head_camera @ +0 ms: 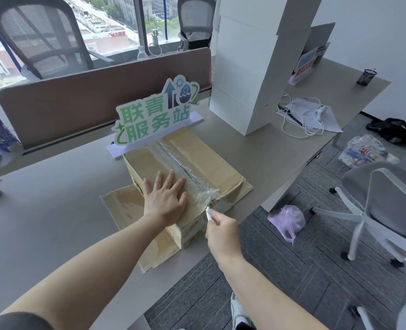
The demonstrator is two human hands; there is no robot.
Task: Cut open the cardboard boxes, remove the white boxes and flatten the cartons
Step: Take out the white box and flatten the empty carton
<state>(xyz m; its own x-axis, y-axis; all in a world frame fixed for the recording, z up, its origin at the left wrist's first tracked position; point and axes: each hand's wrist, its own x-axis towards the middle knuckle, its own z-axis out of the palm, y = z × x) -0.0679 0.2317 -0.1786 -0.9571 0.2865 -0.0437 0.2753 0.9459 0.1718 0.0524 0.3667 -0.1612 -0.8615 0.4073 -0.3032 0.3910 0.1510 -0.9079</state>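
Nearest, the right grip is clenched around a small white cutter, its tip at the near end of the taped seam, where the clear tape bunches up. Just beside it, the left grip is released, fingers spread flat, pressing on the top of the cardboard box left of the seam. The box sits at the near right edge of the surface, its top flaps closed, on a flattened carton that juts out to the left and toward the near edge. Touching the box's far side stands a green and white sign on a pale base. Farther along the right edge rises a tall stack of white boxes, with white cables and papers just beyond. A brown divider panel runs along the far edge, with mesh office chairs behind it
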